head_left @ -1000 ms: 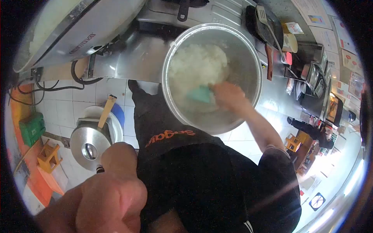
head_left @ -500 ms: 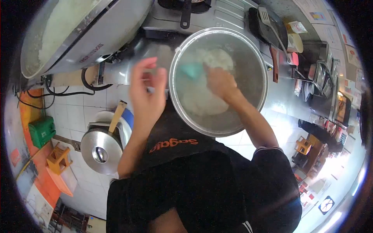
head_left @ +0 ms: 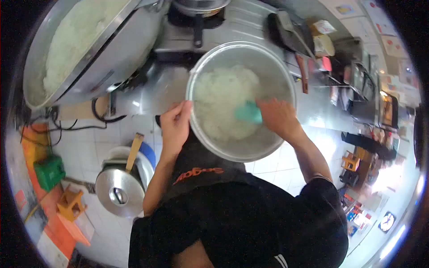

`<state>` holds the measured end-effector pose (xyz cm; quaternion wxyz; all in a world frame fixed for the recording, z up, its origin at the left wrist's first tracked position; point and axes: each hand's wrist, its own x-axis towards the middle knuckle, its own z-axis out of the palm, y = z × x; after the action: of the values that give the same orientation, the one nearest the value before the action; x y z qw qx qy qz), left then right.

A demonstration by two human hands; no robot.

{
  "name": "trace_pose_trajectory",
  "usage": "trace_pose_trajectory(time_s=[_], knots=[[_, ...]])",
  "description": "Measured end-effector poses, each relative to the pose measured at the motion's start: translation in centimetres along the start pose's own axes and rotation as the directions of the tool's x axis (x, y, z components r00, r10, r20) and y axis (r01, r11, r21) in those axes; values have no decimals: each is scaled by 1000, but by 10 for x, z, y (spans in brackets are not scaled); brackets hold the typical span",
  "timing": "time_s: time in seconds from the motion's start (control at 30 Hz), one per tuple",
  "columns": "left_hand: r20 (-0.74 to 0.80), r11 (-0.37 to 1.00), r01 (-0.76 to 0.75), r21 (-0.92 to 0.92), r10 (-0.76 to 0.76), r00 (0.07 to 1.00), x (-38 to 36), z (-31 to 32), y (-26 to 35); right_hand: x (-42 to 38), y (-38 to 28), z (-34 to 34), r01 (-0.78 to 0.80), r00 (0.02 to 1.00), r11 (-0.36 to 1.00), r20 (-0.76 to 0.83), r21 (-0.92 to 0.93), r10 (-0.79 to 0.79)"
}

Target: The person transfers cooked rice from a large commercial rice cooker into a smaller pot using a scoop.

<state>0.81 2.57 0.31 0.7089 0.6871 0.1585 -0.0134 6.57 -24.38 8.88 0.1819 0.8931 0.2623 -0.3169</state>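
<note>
1. Head view: the right hand (head_left: 279,117) has its fingers closed around the green scoop (head_left: 250,112), which is blurry.
2. The left hand (head_left: 175,125) pinches the big pot (head_left: 272,73) by its rim at 9 o'clock.
3. The white rice (head_left: 223,100) sits inside that pot, mostly from 7 to 12 o'clock. It looks soft and sticky, and would squash if pushed hard.
4. The scoop looks light and stiff; its handle end is the best place to hold. The pot is likely heavy, and maybe slippery if wet, so hold its rim on both sides.
5. Farther out are a big cooker (head_left: 120,56) at 10 o'clock and a lidded pot (head_left: 105,192) at 8 o'clock.
</note>
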Motion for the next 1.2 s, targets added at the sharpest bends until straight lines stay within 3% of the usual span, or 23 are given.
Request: trace_pose_trajectory(time_s=[0.03,0.07,0.1,0.13,0.17,0.2,0.23,0.27,0.3,0.43,0.5,0.53,0.6,0.63,0.67,0.7,0.83,0.9,0.93,1.0,1.03,1.1,1.2], knots=[[-11,996,-88,18,88,996,5,2,-7,15,6,0,-163,970,982,-168,91,176],[-49,991,-112,76,116,992,4,4,-7,28,14,4,-321,873,926,-315,199,371],[-64,982,-143,120,152,986,2,5,-8,50,17,19,-417,810,896,-384,154,444],[-88,984,-126,129,138,987,2,8,-12,60,14,34,-473,806,874,-346,111,480],[-120,959,-220,177,243,963,2,12,-11,51,-4,27,-467,831,883,-318,45,455],[-87,944,-243,222,268,960,2,12,-5,51,-23,30,-429,873,890,-181,156,453],[-71,921,-260,289,292,954,0,12,-1,44,-41,35,-385,916,919,-85,82,392],[-27,917,-288,275,307,951,0,19,1,32,-46,40,-263,964,960,-7,93,265],[-82,938,-265,223,289,954,-5,23,2,24,-50,42,-120,991,986,65,114,113],[-157,926,-334,178,362,919,2,22,-8,-26,-34,-14,5,1000,978,-16,208,-2],[-147,929,-317,189,346,927,2,18,-8,-39,-40,-26,-61,954,910,-246,410,174],[-137,934,-300,195,329,934,3,18,-6,-42,-42,-22,-53,952,911,-254,410,170],[-145,934,-305,188,333,932,2,21,-3,-48,-49,-5,-72,798,846,-478,528,366],[-153,936,-306,175,333,930,2,22,-2,-56,-45,4,-71,795,849,-483,524,366],[-156,934,-315,169,341,927,4,22,-2,-64,-39,13,-104,930,889,-273,445,246],[-145,928,-313,200,344,928,5,20,-3,-71,-33,13,-117,990,925,-27,363,135],[-137,926,-304,222,338,931,3,22,0,-87,-25,3,-247,950,859,-61,449,305],[-109,920,-333,208,360,927,1,18,-4,-83,-33,10,-279,810,758,-280,590,516],[-131,923,-315,219,348,928,2,18,-5,-85,-33,10,-287,796,754,-291,590,531],[-145,933,-302,197,332,932,3,18,-7,-88,-32,8,-303,873,707,-111,639,475],[-140,928,-318,194,347,927,4,18,-6,-87,-35,12,-303,866,705,-124,642,485],[-126,919,-323,225,357,926,4,16,-7,-81,-41,21,-257,729,494,-168,831,663],[-141,903,-331,273,377,915,5,19,-5,-80,-50,19,-174,628,364,-182,915,757]])
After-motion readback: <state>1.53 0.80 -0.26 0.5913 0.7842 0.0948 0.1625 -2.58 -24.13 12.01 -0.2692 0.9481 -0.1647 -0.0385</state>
